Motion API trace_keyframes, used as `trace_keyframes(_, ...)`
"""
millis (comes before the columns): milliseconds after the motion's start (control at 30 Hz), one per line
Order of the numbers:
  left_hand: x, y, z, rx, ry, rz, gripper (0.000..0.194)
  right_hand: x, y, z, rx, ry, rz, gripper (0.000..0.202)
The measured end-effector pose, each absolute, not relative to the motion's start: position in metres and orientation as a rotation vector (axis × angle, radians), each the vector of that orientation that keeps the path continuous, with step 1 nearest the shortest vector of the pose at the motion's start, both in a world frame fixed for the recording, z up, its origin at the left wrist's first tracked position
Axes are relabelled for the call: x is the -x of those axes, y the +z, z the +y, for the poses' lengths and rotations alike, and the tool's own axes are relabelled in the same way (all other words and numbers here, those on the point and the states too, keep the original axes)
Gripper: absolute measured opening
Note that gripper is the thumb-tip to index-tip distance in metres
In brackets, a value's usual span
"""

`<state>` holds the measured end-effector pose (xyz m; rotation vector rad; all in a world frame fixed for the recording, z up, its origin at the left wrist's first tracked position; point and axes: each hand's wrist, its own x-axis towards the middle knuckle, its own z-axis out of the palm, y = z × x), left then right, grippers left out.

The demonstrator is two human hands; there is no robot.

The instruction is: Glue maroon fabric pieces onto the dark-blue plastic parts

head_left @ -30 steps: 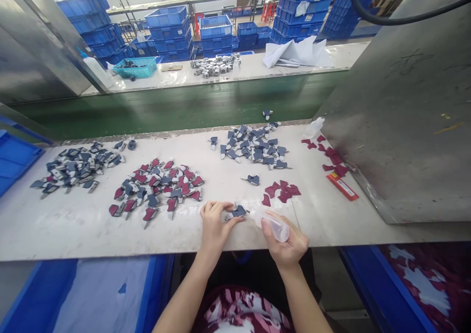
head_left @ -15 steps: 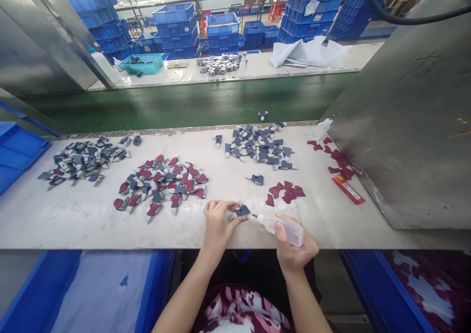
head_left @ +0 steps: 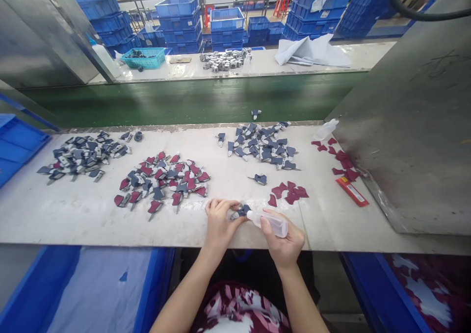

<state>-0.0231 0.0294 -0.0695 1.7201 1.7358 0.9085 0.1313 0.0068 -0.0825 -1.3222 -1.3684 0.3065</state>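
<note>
Navy part (head_left: 243,210), lower centre of frame, pinched in left hand (head_left: 220,221) fingertips; right hand (head_left: 285,243) wrapped around translucent bottle (head_left: 272,224). Bottle's nozzle end has just closed the gap (tip hidden), so both hands now meet at one piece.

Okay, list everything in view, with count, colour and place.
part: one, navy and grey, bench front
held bottle: one, translucent, pointing at part
left pile: one, mostly navy and grey, bench left
middle pile: one, navy, maroon, grey, bench
right pile: one, navy and grey, bench back
maroon pieces: two clusters, maroon, bench right
packet: one, red, bench right
spare bottle: one, translucent, beside panel
belt: one, green, beyond bench
basket: one, teal, far counter
metal bits: many, silver, far counter
sheets: count unclear, white, far counter
crates: many, blue, mainly background
left hand: one, bare, gripping part
right hand: one, bare, gripping held bottle
</note>
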Motion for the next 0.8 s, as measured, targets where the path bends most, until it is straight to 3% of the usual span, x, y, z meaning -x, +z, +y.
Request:
trace_keyframes(433,0.022,-0.070,0.029,-1.739,0.932,1.752,0.033,-0.135,-0.086,0.005,1.337,0.493,-1.210,0.015)
trace_keyframes(800,0.022,-0.073,0.029,-1.753,0.948,1.757,0.038,-0.132,-0.096,0.000,1.455,0.371,-0.903,0.022)
